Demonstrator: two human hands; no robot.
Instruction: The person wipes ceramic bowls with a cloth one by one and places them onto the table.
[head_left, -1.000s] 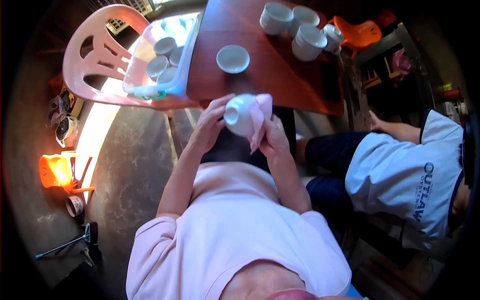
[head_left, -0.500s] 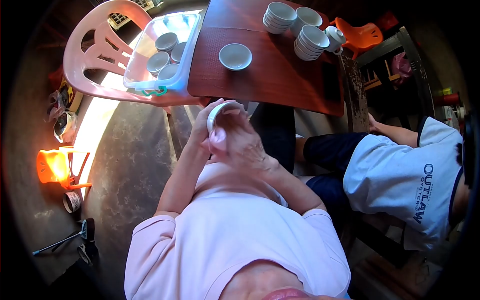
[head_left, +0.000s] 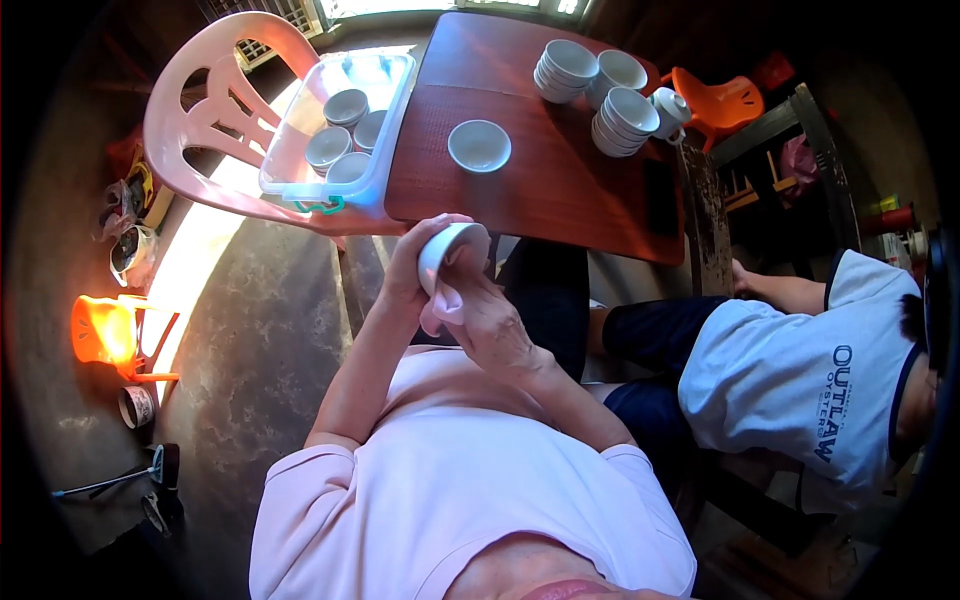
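A white bowl (head_left: 437, 252), tipped on its side, is in my left hand (head_left: 405, 268), whose fingers wrap round its outside. My right hand (head_left: 492, 325) presses a pink cloth (head_left: 442, 310) into the bowl's mouth; its fingertips are partly hidden inside. Both hands are in front of my chest, just off the near edge of the red-brown table (head_left: 560, 215). On that table, beyond my hands, one white bowl (head_left: 479, 147) stands alone. Farther right are stacks of white bowls (head_left: 626, 122) beside a white lidded pot (head_left: 670, 108).
A clear plastic box (head_left: 290, 165) holding several bowls rests on a pink chair (head_left: 190, 150) left of the table. To my right sits another person (head_left: 770, 370) in a white shirt. An orange chair (head_left: 105, 330) stands on the floor at left.
The bowl has turned in my hands so more of its outside shows, and the cloth hangs lower. The table and box appear lower in view as the camera has tilted.
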